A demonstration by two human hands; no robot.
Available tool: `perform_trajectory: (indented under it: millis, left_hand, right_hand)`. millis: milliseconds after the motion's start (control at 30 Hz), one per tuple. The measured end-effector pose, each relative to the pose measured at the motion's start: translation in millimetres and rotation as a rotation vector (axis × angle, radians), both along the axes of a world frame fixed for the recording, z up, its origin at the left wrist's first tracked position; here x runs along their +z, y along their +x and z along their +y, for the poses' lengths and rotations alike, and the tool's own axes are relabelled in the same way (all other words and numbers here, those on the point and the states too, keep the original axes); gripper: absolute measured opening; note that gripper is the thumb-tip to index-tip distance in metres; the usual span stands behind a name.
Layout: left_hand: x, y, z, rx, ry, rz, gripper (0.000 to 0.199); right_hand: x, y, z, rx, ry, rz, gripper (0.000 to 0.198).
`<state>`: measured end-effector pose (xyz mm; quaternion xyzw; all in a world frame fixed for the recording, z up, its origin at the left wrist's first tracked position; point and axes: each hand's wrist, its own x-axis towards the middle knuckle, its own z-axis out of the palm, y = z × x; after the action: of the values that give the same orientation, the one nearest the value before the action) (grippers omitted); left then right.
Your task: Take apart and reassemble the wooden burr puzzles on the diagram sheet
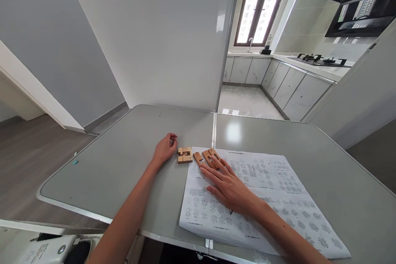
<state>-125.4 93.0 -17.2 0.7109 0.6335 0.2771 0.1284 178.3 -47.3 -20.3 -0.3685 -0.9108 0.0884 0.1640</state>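
Observation:
Loosely curled, my left hand (pixel 166 147) rests on the grey table, and I see nothing in it. Just right of its fingers sits a small assembled block of wooden puzzle pieces (pixel 185 155), with a gap in its top. My right hand (pixel 230 185) lies flat with fingers stretched over the printed sheet (pixel 266 198). Its fingertips reach loose notched wooden pieces (pixel 208 157) at the sheet's upper left edge. Those fingers partly cover the pieces, so I cannot tell how firmly they touch. Rows of puzzle diagrams fill the sheet.
The folding table (pixel 123 152) has a metal seam down its middle. A small teal bit (pixel 75 162) lies near its left edge. A white device (pixel 46 251) is below at the lower left. Beyond the table are a white panel (pixel 161 41) and a kitchen counter (pixel 284 82).

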Motion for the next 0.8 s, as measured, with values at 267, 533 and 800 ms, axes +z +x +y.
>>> perform_trajectory:
  millis: [267,533,800]
  left_hand:
    - [0.9,-1,-1,-0.005,0.002,-0.006,0.025]
    - [0.4,0,0,-0.004,-0.003,0.001,0.024]
    - [-2.9,0,2,-0.001,-0.013,0.008,0.024]
  right_hand:
    - [3,2,-1,-0.016,0.008,0.006,0.059]
    - [-1,0,-2,-0.002,0.057,0.011,0.061]
    - [-12,-2,3,-0.002,0.048,0.005,0.06]
